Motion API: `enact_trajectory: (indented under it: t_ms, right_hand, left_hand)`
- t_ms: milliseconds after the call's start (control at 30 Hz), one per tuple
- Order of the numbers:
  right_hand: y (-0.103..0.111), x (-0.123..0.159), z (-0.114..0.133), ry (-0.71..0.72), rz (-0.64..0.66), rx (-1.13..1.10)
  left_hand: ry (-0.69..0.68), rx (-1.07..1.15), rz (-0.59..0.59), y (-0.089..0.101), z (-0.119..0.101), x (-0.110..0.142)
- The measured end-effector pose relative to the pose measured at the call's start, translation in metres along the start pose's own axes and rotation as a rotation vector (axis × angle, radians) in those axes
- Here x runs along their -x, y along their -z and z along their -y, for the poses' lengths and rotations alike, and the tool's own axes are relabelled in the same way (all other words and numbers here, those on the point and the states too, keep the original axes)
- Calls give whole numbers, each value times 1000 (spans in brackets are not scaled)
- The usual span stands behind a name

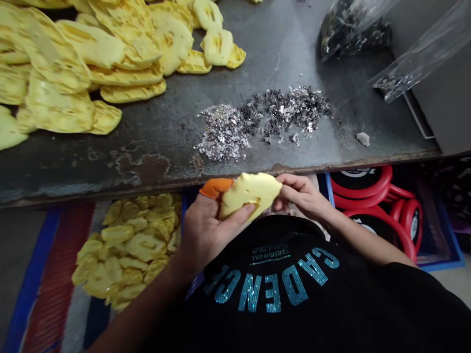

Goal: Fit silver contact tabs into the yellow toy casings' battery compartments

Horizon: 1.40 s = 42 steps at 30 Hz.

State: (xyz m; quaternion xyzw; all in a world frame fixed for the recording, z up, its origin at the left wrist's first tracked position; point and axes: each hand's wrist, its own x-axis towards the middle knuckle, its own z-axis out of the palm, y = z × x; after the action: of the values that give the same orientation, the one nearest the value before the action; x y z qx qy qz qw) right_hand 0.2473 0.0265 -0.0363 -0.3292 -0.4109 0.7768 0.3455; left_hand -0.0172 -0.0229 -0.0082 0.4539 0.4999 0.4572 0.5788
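The left hand [204,225], thumb pressed on top, grasps a yellow piece [253,189] at the tabletop's [169,130] near edge; the right hand's [303,193] bent fingers meet its right end, grip unclear. Metal bits [224,132] dot the worn, dark surface; a blue crate [458,252] stands below.

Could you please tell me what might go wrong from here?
The yellow piece is held in front of the table's edge, so it could drop if the left hand slips. The metal bits lie loose near that edge, so a stray brush of the right hand might knock some off.
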Motion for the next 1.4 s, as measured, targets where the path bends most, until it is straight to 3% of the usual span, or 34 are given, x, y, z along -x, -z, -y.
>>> enact_trajectory:
  t_ms: [67, 167, 300, 367, 500, 567, 700, 800, 933, 1100, 1167, 1267, 1400]
  right_hand:
    - [-1, 4, 13, 101, -32, 62]
    - [-6, 3, 26, 157, 19, 110]
    - [-10, -7, 31, 106, 104, 137]
    - [-11, -11, 30, 53, 145, 143]
    - [-9, -16, 37, -18, 242, 200]
    - [0, -21, 49, 108, 158, 466]
    - [31, -44, 71, 493, -294, 1273]
    - [47, -65, 75, 525, -380, 1616]
    - [48, -80, 72, 450, -366, 1740]
    - [36, -64, 76, 409, -219, 1689]
    - [34, -53, 77, 363, -209, 1721]
    - [39, -41, 77, 329, -315, 1816]
    - [47, -29, 76, 398, -377, 1841]
  left_hand:
    - [29, 13, -65, -3, 6, 3]
    - [140, 200, 26, -8, 15, 3]
    - [327, 515, 109, 4, 38, 1]
    - [365, 554, 141, 16, 50, 1]
    - [403, 604, 338, 31, 58, 0]
    - [397, 653, 397, 30, 55, -5]
    - [343, 716, 347, 20, 53, -15]
    - [352, 743, 355, 18, 54, -14]
    - [381, 798, 370, 29, 47, -8]
    - [375, 811, 331, 39, 27, -8]
    - [352, 811, 284, 34, 22, -10]
    - [374, 827, 215, 17, 19, -14]
    - [467, 824, 232, -5, 22, -12]
